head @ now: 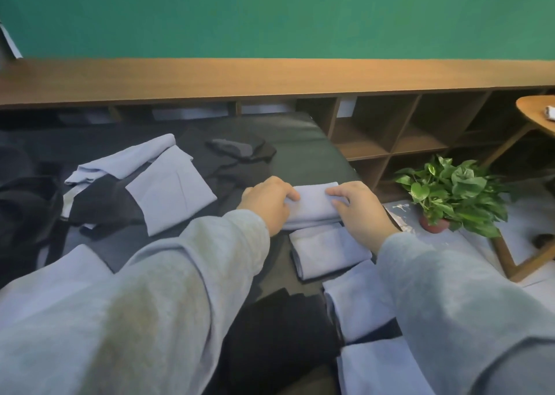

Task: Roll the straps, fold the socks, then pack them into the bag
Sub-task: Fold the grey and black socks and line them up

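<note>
Both hands are on one pale blue folded cloth piece (pixel 312 205) lying on the dark mat (pixel 303 145) at the middle of the view. The left hand (pixel 267 202) grips its left end with fingers curled over the top edge, and the right hand (pixel 360 208) holds the right end the same way, thumb tucked low. Whether this piece is a strap or a sock cannot be told from here. Just in front of it lies a second folded blue piece (pixel 327 250), touching or nearly so, and more blue pieces run along the right side toward the person. A larger blue folded cloth (pixel 171 190) sits to the left, beside black fabric that may be the bag (pixel 27 208). The cloth looks soft, light and limp, so it will likely sag and spring open unless held at both ends with the fold pinned under the fingers. Lifting by a single corner would probably undo the layers. A potted plant (pixel 450 193) stands on the floor to the right.
</note>
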`<state>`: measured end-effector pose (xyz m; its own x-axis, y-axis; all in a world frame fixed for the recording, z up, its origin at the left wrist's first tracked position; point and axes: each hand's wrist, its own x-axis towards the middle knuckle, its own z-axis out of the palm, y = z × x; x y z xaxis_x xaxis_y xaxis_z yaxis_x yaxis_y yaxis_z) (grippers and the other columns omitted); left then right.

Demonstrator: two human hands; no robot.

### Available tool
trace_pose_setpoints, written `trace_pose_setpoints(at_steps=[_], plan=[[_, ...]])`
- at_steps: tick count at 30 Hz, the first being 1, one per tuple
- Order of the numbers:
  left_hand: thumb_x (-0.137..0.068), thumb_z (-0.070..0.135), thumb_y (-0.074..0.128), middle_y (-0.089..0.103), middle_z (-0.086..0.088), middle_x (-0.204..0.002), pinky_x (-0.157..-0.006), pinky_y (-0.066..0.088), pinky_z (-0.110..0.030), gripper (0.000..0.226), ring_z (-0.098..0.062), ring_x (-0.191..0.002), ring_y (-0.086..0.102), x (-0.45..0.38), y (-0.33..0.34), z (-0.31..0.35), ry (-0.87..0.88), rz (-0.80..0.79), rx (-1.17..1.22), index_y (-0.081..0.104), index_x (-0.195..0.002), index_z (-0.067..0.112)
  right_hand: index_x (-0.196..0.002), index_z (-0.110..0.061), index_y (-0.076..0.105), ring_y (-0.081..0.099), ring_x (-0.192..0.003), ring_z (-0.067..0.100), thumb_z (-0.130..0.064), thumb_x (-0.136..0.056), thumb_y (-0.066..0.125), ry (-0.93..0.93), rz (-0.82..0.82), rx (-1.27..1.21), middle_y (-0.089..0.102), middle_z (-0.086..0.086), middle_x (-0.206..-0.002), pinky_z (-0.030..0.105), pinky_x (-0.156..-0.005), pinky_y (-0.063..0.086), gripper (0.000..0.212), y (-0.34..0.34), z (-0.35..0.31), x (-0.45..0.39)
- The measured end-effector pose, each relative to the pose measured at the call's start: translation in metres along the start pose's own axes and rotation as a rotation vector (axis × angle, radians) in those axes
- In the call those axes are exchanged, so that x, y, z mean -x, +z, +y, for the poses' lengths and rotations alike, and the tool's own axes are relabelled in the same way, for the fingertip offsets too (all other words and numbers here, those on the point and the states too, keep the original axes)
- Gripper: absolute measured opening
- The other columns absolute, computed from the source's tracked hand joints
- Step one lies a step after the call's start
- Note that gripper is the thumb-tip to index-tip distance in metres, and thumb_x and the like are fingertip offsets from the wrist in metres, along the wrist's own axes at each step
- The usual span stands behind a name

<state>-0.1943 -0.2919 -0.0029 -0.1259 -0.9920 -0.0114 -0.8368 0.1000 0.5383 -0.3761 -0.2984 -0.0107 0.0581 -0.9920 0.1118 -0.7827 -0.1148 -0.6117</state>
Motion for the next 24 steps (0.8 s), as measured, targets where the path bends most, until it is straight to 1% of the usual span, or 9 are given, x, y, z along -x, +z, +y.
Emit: trace_pose_setpoints(at_steps=[3,5,8,10,13,16,20,22,24], plan=[[-0.092,0.015,0.044,0.043,0.01,-0.135,-0.099,0.026,-0.031,0.037,-0.019,-0.121,0.037,0.002,0.003,-0.007,0.038,0.05,-0.083,0.058,-0.117,0.037,-0.123,-0.012,0.062,0.04,-0.122,0.021,-0.01,-0.096,0.05,-0.019,0.026,0.079,0.048,0.005,-0.126,0.011,-0.09,0.023,0.03,0.006,0.005,0.0],[-0.093,0.019,0.045,0.029,0.011,-0.147,-0.102,0.02,-0.032,0.034,-0.018,-0.131,0.025,0.005,0.006,-0.011,0.027,0.053,-0.076,0.058,-0.116,0.041,-0.124,-0.02,0.062,0.029,-0.129,0.021,-0.015,-0.097,0.05,0.002,0.035,0.168,0.043,0.004,-0.135,0.023,-0.1,0.023,0.03,0.006,0.005,0.001],[-0.096,0.024,0.045,0.006,0.009,-0.157,-0.106,0.01,-0.03,0.032,-0.015,-0.142,0.002,0.015,0.002,-0.01,0.015,0.043,-0.039,0.059,-0.114,0.047,-0.13,-0.031,0.055,0.013,-0.14,0.02,-0.023,-0.1,0.041,0.073,-0.063,0.262,0.028,0.002,-0.151,0.035,-0.109,0.022,0.034,-0.002,-0.003,0.002],[-0.098,0.022,0.042,0.0,0.01,-0.157,-0.108,0.007,-0.03,0.035,-0.014,-0.143,-0.005,0.026,-0.008,-0.009,0.053,0.06,-0.013,0.058,-0.116,0.048,-0.138,-0.036,0.045,0.006,-0.143,0.022,-0.027,-0.102,0.031,0.098,-0.149,0.296,0.017,0.002,-0.157,0.038,-0.113,0.017,0.039,-0.009,-0.015,0.007],[-0.099,0.013,0.039,0.025,0.008,-0.153,-0.114,0.011,-0.031,0.039,-0.012,-0.143,0.012,0.053,-0.029,-0.017,0.112,0.154,0.046,0.059,-0.12,0.04,-0.145,-0.033,0.034,0.012,-0.143,0.023,-0.029,-0.103,0.027,0.048,-0.098,0.177,0.023,0.001,-0.155,0.036,-0.112,0.017,0.042,-0.018,-0.034,0.026],[-0.097,0.009,0.042,0.065,-0.002,-0.117,-0.112,0.025,-0.041,0.035,-0.011,-0.136,0.034,0.095,-0.049,-0.032,0.09,0.307,0.168,0.065,-0.116,0.027,-0.143,-0.026,0.038,0.03,-0.136,0.018,-0.032,-0.102,0.031,-0.025,0.019,-0.006,0.039,-0.002,-0.146,0.031,-0.108,0.025,0.042,-0.025,-0.06,0.054],[-0.085,0.014,0.041,0.059,0.021,-0.101,-0.103,0.036,-0.05,0.034,-0.014,-0.126,0.047,0.159,-0.068,-0.064,0.057,0.547,0.271,0.071,-0.098,0.024,-0.12,-0.022,0.056,0.048,-0.104,0.006,-0.031,-0.102,0.032,-0.07,0.115,-0.138,0.056,-0.01,-0.114,0.018,-0.085,0.034,0.031,-0.026,-0.106,0.1],[-0.086,0.012,0.044,0.058,0.021,-0.104,-0.104,0.036,-0.05,0.032,-0.01,-0.124,0.047,0.189,-0.073,-0.083,0.016,0.628,0.284,0.066,-0.093,0.034,-0.102,-0.018,0.059,0.048,-0.088,0.005,-0.028,-0.102,0.033,-0.121,0.18,-0.203,0.058,-0.015,-0.093,0.01,-0.073,0.034,0.028,-0.021,-0.129,0.127],[-0.087,0.009,0.046,0.061,0.014,-0.111,-0.106,0.032,-0.051,0.034,-0.01,-0.126,0.044,0.219,-0.075,-0.098,-0.026,0.685,0.267,0.06,-0.092,0.039,-0.094,-0.021,0.058,0.046,-0.087,0.002,-0.023,-0.101,0.036,-0.171,0.223,-0.33,0.054,-0.022,-0.088,0.001,-0.074,0.031,0.023,-0.009,-0.149,0.155]])
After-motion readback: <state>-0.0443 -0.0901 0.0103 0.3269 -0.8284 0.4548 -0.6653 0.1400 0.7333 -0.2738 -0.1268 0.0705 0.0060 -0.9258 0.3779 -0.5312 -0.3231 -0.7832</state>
